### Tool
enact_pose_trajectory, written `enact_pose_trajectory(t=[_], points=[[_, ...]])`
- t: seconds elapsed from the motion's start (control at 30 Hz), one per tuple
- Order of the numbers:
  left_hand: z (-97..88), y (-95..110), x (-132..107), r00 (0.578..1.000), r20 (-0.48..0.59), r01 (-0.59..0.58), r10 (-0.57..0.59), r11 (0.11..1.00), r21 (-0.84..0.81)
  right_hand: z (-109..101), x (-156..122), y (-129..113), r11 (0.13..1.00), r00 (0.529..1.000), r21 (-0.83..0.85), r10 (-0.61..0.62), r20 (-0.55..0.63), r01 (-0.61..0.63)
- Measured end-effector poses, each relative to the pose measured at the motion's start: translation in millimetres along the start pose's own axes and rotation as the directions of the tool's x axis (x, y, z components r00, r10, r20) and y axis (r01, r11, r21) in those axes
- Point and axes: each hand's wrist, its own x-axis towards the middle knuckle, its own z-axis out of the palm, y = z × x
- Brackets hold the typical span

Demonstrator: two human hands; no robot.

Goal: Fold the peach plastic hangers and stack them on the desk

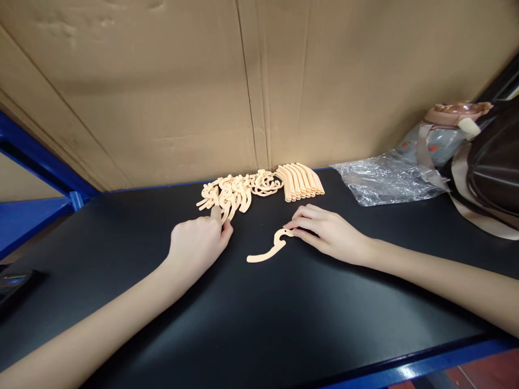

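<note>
A heap of cream plastic hook-shaped pieces (235,193) lies at the back of the black tabletop (259,313), with a neat row of like pieces (300,180) beside it on the right. My left hand (198,244) is curled, its forefinger and thumb touching a piece at the heap's near edge. One single curved piece (268,249) lies apart in the middle. My right hand (328,232) rests flat with fingers stretched out, fingertips touching that piece's hooked end.
A cardboard wall (251,86) stands behind the table. A crumpled clear plastic bag (385,178) lies at the right, with a bottle (446,129) and a dark bag (494,162) beyond it. A blue metal frame (36,178) runs along the left. A dark phone (14,286) lies at the left edge.
</note>
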Motion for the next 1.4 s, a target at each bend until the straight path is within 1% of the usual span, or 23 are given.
enact_pose_trajectory(t=[0.23,0.43,0.73,0.83,0.93,1.03,1.1,1.27,1.4], points=[[1.4,0.7,0.6,0.999,0.026,0.033,-0.032,0.998,-0.047,-0.3,0.5,-0.2,0.999,1.000,-0.039,-0.017,0.012,0.018],[1.2,2.0,2.0,0.998,0.017,0.062,-0.061,0.994,-0.085,0.4,0.0,0.7,0.998,0.999,-0.046,-0.034,0.001,0.034],[-5.9,6.4,-1.0,0.999,0.014,0.037,-0.035,0.980,-0.195,0.5,-0.6,1.0,0.997,0.999,-0.068,-0.037,0.009,0.037],[-8.6,7.7,-4.8,0.999,-0.029,-0.023,0.015,0.955,-0.296,-0.3,-0.9,0.6,0.997,0.999,-0.070,-0.039,0.013,0.040],[-7.9,7.9,-9.4,0.986,-0.125,-0.156,0.112,0.884,-0.440,-0.5,-1.2,0.4,0.999,1.000,-0.042,0.000,0.002,0.000],[-4.8,7.6,-12.4,0.948,-0.204,-0.316,0.244,0.790,-0.525,0.0,-1.3,0.7,0.995,0.995,0.012,0.095,-0.033,-0.095],[-2.9,7.9,-13.0,0.921,-0.235,-0.390,0.311,0.747,-0.538,0.3,-0.9,1.0,0.993,0.993,0.023,0.113,-0.039,-0.112],[-1.9,10.0,-12.3,0.878,-0.246,-0.476,0.410,0.703,-0.528,0.0,0.8,0.7,0.998,0.997,-0.011,0.068,-0.023,-0.068],[-2.6,10.4,-11.6,0.868,-0.272,-0.496,0.415,0.700,-0.514,0.1,0.7,0.0,0.997,0.996,-0.005,0.082,-0.027,-0.082]])
